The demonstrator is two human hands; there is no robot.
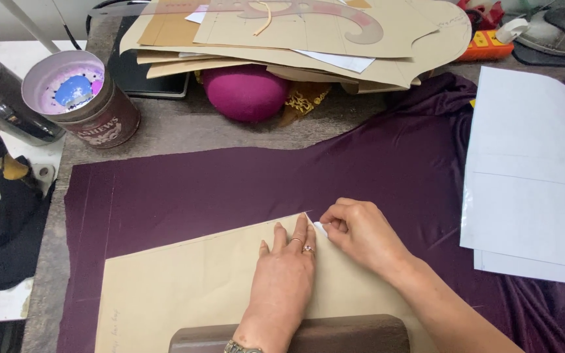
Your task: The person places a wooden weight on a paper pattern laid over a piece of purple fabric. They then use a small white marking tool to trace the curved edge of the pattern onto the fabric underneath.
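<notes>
A dark purple fabric [230, 183] lies spread over the table. A tan paper pattern piece [184, 281] rests on it near the front. My left hand [286, 271] lies flat on the pattern, fingers pointing toward its upper corner. My right hand [361, 235] pinches a small white piece of chalk [320, 228] against the pattern's edge, right beside my left fingertips. A dark brown block [335, 333] sits on the pattern at the bottom edge, under my left wrist.
A round tin [86, 98] holding pins stands at the back left. A magenta cushion [246, 91] sits under a stack of tan pattern sheets [308, 33]. White paper sheets [531, 176] cover the fabric on the right. Black cloth [1, 229] hangs at the left.
</notes>
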